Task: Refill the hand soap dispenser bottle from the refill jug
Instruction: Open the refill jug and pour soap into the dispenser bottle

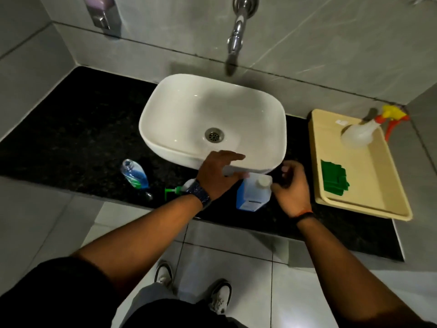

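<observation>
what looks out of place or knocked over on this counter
The dispenser bottle stands open without its pump. The green pump head lies loose on its side on the black counter. On the beige tray, the spray bottle appears tipped over. No spill visible.

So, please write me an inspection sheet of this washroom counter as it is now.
Surface: black counter, white basin on it.
Job's things: dispenser bottle open, part full of blue soap; its green pump lying beside it; refill jug capped.
Clutter: beige tray with spray bottle and green cloth.
Hands: left hand and right hand at the jug; grip unclear.
Cables: nothing seen.
Surroundings: wall tap, tiled floor.
</observation>
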A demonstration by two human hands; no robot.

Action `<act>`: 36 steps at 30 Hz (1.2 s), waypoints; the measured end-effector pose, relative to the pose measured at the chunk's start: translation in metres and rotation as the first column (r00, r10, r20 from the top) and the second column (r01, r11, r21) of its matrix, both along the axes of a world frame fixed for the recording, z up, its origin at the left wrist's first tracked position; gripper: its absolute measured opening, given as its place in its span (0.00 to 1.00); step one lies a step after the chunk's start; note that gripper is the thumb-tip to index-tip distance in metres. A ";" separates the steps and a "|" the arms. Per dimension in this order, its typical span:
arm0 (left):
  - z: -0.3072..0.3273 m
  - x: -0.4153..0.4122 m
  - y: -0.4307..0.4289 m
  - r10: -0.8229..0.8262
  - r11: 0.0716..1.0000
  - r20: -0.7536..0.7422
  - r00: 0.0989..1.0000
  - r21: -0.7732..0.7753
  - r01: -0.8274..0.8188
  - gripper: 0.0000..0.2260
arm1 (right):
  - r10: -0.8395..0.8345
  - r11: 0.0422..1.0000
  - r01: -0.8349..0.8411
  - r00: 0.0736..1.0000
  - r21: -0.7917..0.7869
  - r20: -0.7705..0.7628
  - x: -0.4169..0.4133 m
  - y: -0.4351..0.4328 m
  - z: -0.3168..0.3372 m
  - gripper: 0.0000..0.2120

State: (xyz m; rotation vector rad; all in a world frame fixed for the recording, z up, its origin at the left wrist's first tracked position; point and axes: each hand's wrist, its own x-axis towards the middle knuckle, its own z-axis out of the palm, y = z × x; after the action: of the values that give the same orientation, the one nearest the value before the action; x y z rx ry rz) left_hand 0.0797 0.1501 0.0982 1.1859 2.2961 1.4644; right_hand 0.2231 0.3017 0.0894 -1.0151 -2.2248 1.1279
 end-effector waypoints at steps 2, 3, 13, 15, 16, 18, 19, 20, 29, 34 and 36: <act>0.000 0.009 0.016 -0.083 0.991 0.010 0.997 -0.104 0.083 0.21 | 0.155 0.967 -0.139 0.986 -0.212 0.061 0.014 0.005 -0.012 0.33; 0.000 0.013 0.022 -0.115 0.981 0.020 0.993 -0.157 0.116 0.22 | 0.229 0.938 -0.204 0.971 -0.281 0.061 0.020 0.007 -0.018 0.37; 0.002 0.031 0.048 -0.170 0.935 0.070 0.983 -0.303 0.183 0.19 | 0.441 0.885 -0.414 0.893 -0.215 0.096 -0.001 0.016 -0.026 0.24; -0.001 0.034 0.046 -0.143 0.962 0.060 0.988 -0.228 0.153 0.16 | 0.434 0.887 -0.405 0.895 -0.222 0.102 0.000 0.019 -0.035 0.27; -0.003 0.035 0.045 -0.126 0.970 0.037 0.991 -0.205 0.131 0.14 | 0.429 0.888 -0.397 0.896 -0.232 0.113 0.001 0.021 -0.038 0.31; -0.008 0.039 0.044 -0.079 0.983 -0.011 0.997 -0.168 0.076 0.12 | 0.431 0.887 -0.396 0.894 -0.237 0.123 0.003 0.025 -0.042 0.36; -0.010 0.042 0.044 -0.038 0.989 -0.028 0.999 -0.144 0.034 0.11 | 0.443 0.883 -0.407 0.887 -0.236 0.130 0.003 0.026 -0.044 0.36; -0.011 0.046 0.044 0.011 0.993 -0.041 0.999 -0.121 -0.016 0.11 | 0.457 0.876 -0.417 0.879 -0.240 0.139 0.002 0.027 -0.046 0.36; -0.017 0.055 0.035 0.194 0.981 0.022 0.981 0.012 -0.194 0.24 | 0.501 0.864 -0.455 0.822 -0.216 0.271 -0.001 0.034 -0.050 0.35; -0.009 0.047 0.037 0.179 0.983 -0.062 0.982 -0.020 -0.181 0.21 | 0.481 0.875 -0.441 0.833 -0.199 0.273 -0.001 0.034 -0.050 0.36; -0.005 0.045 0.045 0.146 0.987 -0.076 0.986 -0.052 -0.150 0.25 | 0.465 0.878 -0.418 0.859 -0.232 0.214 0.004 0.035 -0.049 0.37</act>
State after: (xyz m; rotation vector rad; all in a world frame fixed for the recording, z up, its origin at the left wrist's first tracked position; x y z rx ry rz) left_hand 0.1247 0.1953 0.0933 1.0907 2.5055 1.4136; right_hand 0.2270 0.3367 0.0408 -0.7688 -2.7073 1.4840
